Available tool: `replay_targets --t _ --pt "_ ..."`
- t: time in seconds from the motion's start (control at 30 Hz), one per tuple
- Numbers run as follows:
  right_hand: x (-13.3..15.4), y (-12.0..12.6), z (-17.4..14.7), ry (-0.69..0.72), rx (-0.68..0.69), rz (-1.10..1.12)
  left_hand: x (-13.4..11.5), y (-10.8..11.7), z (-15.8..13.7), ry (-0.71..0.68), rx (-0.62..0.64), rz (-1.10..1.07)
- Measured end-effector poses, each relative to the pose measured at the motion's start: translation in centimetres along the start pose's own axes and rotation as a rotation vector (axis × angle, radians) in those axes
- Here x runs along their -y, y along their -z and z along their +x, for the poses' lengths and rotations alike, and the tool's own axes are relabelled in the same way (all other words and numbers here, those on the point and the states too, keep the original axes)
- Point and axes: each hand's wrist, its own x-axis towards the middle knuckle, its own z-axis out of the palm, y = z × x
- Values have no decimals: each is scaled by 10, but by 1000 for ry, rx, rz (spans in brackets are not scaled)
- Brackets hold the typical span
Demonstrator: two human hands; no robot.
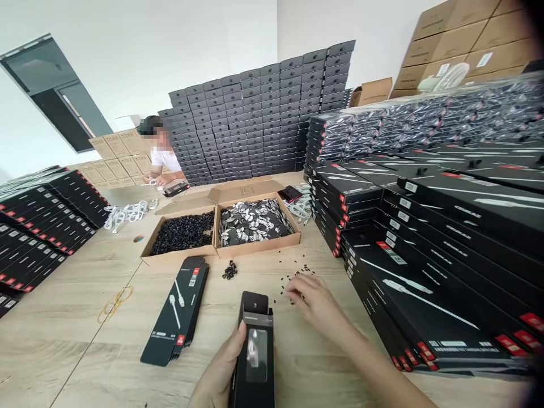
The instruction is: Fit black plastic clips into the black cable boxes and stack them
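My left hand [221, 365] grips an upright black packaging box [254, 391] with a clear window, its top flap raised. To the right of it, my right hand [313, 297] is low over the table, fingertips pinched together among tiny black pieces [306, 268]. Whatever may be between those fingertips is too small to make out. Just beyond the box sits a small heap of black plastic parts [230, 270]. Left of my left hand lies a stack of flat black cable boxes [176, 311], printed with white cables and red labels.
Behind are an open carton of black parts [147, 258] and a carton of black-and-white pieces [259, 249]. Black box stacks [408, 306] crowd the right, more [38, 221] stand left. Yellow rubber bands [114, 303] and white cables [127, 214] lie leftward. Across the table sits a person [164, 161].
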Motion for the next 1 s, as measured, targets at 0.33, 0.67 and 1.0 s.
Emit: replay_targets --t 0.33,0.67,1.0 --pt "33 -71 96 -64 56 -6 -14 44 -15 -154 -99 -197" --pt "47 -85 115 -90 60 156 -14 40 -19 -357 -117 -102" --pt "76 -20 24 -87 73 783 -8 1 -9 -466 -68 65"
